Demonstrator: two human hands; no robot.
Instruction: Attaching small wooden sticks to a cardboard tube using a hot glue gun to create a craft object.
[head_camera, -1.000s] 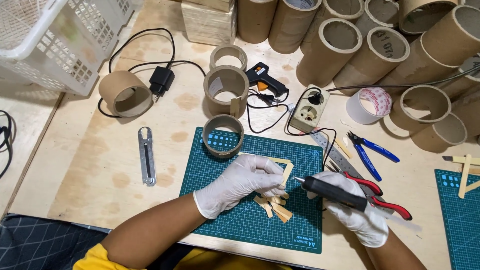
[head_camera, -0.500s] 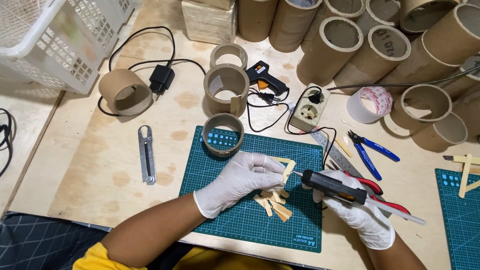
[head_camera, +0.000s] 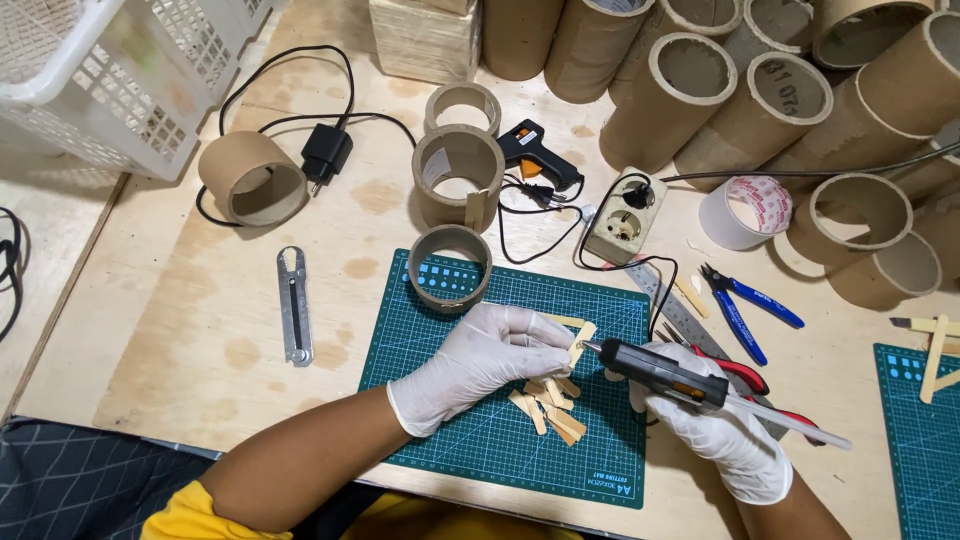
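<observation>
My left hand (head_camera: 478, 362), in a white glove, pinches a small wooden stick piece (head_camera: 580, 343) over the green cutting mat (head_camera: 470, 450). In my right hand (head_camera: 712, 428), also gloved, is a black glue gun (head_camera: 662, 372) with a clear glue stick jutting out behind; its nozzle points left and nearly touches the held piece. A small pile of cut wooden stick pieces (head_camera: 546, 405) lies on the mat just below both hands.
A short cardboard ring (head_camera: 449, 267) stands on the mat's far-left corner, two more rings (head_camera: 458, 178) and several tall tubes (head_camera: 700, 95) behind. A second glue gun (head_camera: 535, 155), power strip (head_camera: 625, 217), tape roll (head_camera: 740, 210), blue pliers (head_camera: 745, 305), metal ruler (head_camera: 672, 303), utility knife (head_camera: 293, 318), white basket (head_camera: 110, 80).
The glue gun has moved left and slightly up, bringing its nozzle close to the stick piece. My left hand keeps holding the piece in nearly the same spot.
</observation>
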